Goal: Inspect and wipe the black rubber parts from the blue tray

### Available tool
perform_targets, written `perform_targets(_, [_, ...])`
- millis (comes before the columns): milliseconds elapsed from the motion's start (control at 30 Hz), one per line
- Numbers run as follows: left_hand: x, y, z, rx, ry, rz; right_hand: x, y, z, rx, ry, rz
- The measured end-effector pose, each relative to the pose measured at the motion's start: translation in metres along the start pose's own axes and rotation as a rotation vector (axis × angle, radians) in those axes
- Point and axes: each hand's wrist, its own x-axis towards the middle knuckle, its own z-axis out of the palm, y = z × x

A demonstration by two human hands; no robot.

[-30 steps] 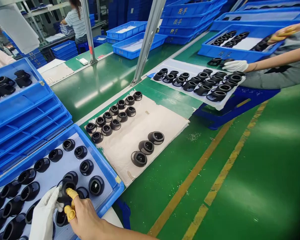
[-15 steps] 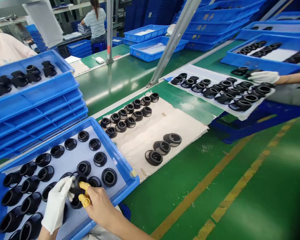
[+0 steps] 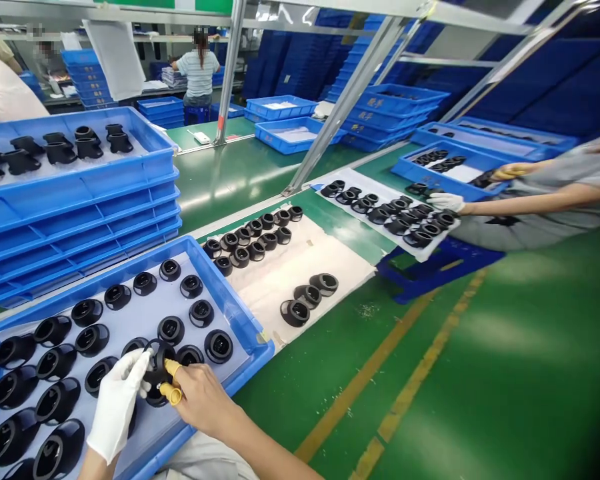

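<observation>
Between my two hands is a black ring-shaped plastic part (image 3: 161,357), held above the tray. My left hand (image 3: 121,393), in a white glove, is closed on its left side. Yellow finger covers sit on the thumb and index finger of my right hand (image 3: 197,393), which grips the part's right side. Beneath both hands lies a blue tray (image 3: 253,350) lined with a pale sheet, where several similar black parts (image 3: 87,311) stand in rows. Some of those parts are hidden behind my hands.
Right of the tray, a cream sheet (image 3: 260,297) carries more black parts in rows. Stacked blue trays (image 3: 80,207) rise at the left. A metal post (image 3: 325,127) slants up from the bench. At right, a co-worker's gloved hand (image 3: 446,202) is near parts on a white sheet.
The camera view has shifted, showing more of the co-worker at right. Both my hands stay on the same black part, which appears turned slightly.
</observation>
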Motion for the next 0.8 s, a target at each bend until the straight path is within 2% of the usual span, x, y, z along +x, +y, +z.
perform_targets(267, [0.000,-0.004,-0.003,0.046,0.047,-0.020,0.000,-0.003,0.001,-0.098,-0.007,0.031])
perform_targets(600, [0.018,-0.031,-0.008,0.017,-0.006,-0.018,-0.004,0.001,0.009,-0.106,0.045,0.065])
perform_targets(800, [0.015,-0.027,-0.004,0.012,-0.039,-0.038,-0.003,0.002,0.008,-0.108,0.053,0.098])
